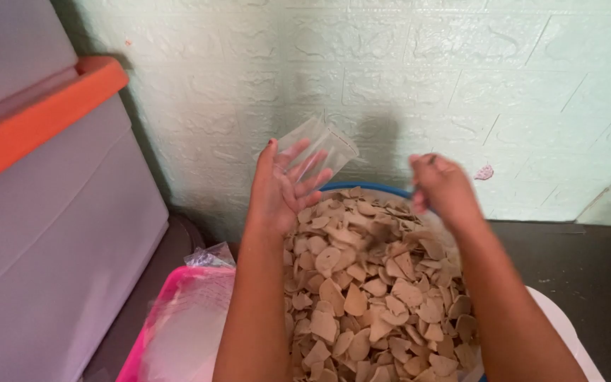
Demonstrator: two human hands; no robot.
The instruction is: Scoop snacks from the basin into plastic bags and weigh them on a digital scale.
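My left hand [283, 187] is raised over a heap of beige chips and holds a small clear plastic bag [319, 147], with the fingers spread behind it. My right hand [441, 185] hovers to the right of the bag with its fingers curled in; it is blurred and I cannot tell whether it holds anything. Below both hands a blue-rimmed basin [365, 187] is piled high with several flat, half-round beige chips [373, 290].
A pink basket [178, 318] with clear plastic bags in it sits at the lower left. A grey cabinet with an orange edge [58, 99] stands at the left. A pale green textured wall [426, 78] rises behind. The floor at the right is dark.
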